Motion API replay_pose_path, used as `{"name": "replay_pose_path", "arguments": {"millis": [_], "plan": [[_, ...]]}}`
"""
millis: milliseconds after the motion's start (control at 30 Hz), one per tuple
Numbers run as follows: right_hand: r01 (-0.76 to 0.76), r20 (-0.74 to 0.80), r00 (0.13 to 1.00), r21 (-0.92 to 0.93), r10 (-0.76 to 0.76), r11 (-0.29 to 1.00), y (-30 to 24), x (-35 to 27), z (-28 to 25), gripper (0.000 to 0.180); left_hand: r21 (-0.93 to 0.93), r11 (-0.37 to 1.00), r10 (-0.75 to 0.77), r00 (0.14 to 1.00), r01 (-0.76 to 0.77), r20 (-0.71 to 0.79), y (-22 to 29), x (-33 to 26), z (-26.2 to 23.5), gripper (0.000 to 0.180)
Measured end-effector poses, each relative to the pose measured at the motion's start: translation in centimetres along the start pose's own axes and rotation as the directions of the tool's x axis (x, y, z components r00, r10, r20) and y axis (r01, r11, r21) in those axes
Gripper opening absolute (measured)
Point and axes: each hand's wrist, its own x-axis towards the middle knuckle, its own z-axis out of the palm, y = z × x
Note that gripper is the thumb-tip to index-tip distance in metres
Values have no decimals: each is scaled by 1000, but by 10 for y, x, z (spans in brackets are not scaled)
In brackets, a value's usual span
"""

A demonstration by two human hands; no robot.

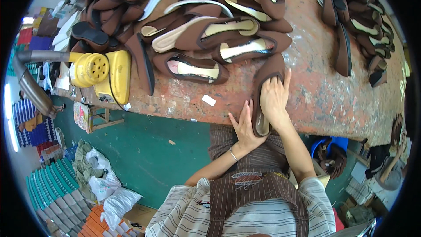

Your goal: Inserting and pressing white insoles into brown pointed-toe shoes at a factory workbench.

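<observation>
A brown fabric flat shoe (258,85) lies at the table's front edge, its toe pointing away and its heel toward me. My left hand (246,129) grips the heel end from the left side, with the fingertips against the shoe's outer wall. Over the opening, my right hand (274,98) has its fingers pushed inside toward the toe, while one finger stays outside along the right edge. Those inner fingertips are hidden in the shoe. Just beyond it sit a brown shoe with a pale insole (252,50) and another brown shoe (188,68).
A brown shoe pile (116,11) is at the far left, another pile (364,22) at the far right. Left on the worn table (315,101) stands a yellow machine (115,77) with a metal pipe. A white paper piece (208,100) lies nearby. Below right is a blue bucket (340,142).
</observation>
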Motion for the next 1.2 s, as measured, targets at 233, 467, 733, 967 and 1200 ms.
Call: {"name": "replay_pose_path", "arguments": {"millis": [233,467,733,967,1200], "plan": [[258,234,927,176,-295,950,14,14,-59,25,-272,962,31,979,26,202,-9,26,-50,61],[400,-429,900,882,73,248,-11,110,-144,14,-590,781,-353,924,204,-148,-74,143,-280,67],[589,-411,803,439,-430,679,-132,194,-34,25,559,756,27,837,341,-547,-103,260,-337,66],[524,-520,826,851,217,45,-79,162,-102,15,17,850,-525,848,527,-71,-175,193,-264,60],[189,-210,976,665,62,-722,84,100,-129,46,-482,865,-113,991,136,76,-42,150,-271,84]]}}
